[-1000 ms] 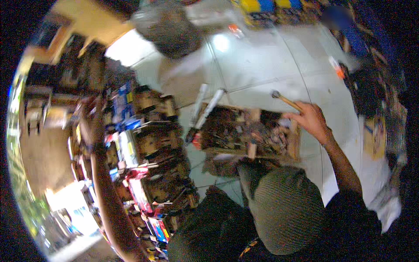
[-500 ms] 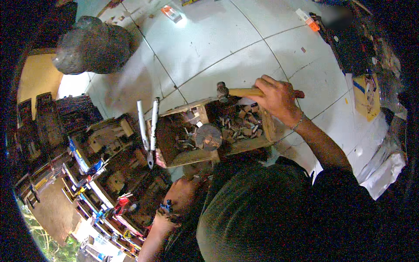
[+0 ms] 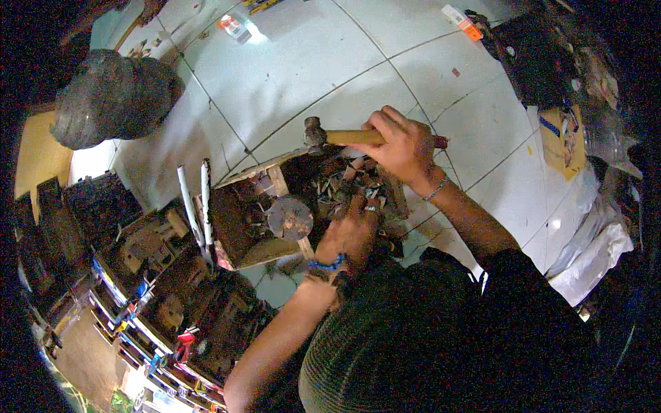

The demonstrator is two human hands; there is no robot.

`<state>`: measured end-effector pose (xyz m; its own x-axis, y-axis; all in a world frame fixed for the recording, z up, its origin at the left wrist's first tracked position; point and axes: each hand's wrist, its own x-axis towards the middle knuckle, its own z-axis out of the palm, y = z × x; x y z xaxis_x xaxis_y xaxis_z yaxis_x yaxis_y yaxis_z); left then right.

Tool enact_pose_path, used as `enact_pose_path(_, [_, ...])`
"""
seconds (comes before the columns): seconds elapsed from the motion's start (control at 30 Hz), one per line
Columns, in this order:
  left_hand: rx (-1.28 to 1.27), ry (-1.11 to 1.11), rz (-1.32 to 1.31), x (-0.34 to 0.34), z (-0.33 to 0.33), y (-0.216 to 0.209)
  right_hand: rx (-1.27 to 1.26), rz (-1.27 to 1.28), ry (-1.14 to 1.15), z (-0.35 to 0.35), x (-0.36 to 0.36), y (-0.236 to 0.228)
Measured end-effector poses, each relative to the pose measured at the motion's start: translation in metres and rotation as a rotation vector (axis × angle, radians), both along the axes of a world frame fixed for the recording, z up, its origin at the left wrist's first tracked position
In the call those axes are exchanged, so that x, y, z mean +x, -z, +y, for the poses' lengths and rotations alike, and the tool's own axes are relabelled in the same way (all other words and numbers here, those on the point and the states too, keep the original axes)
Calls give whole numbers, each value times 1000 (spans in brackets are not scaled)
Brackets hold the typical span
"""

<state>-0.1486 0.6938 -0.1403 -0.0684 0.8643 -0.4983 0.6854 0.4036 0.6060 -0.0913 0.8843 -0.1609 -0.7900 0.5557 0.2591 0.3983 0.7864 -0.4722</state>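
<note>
My right hand [image 3: 406, 148] is wrapped round the wooden handle of a hammer [image 3: 351, 138], raised over the box's far edge with its head toward the left. Below it my left hand [image 3: 351, 230], with a blue band at the wrist and a ring, reaches into the right compartment of a wooden box [image 3: 272, 253]. Its fingertips are among dark small pieces [image 3: 337, 182], so their grip is hidden. Beside that hand, between the compartments, stands a round block with a worn top [image 3: 290, 218]. White-handled pliers [image 3: 196, 213] stand at the box's left end.
A large dark rounded object [image 3: 113, 100] sits on the tiled floor [image 3: 310, 76] at the far left. Cluttered wooden trays [image 3: 151, 241] and racks of tools [image 3: 131, 330] crowd the left. To the right lie a yellow packet [image 3: 563, 141] and clear plastic sheeting [image 3: 595, 258].
My left hand has come from the box's near side into the right compartment. My right hand still holds the hammer. The whole view has shifted, moving the box leftward in the picture.
</note>
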Motion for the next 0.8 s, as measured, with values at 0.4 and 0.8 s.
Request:
enact_pose_path(0.4, [33,173,400,-9,5,52,2,33,82,-7,0,5])
enact_pose_path(0.8, [290,53,449,-16,22,49,87,74,81,-7,-2,5])
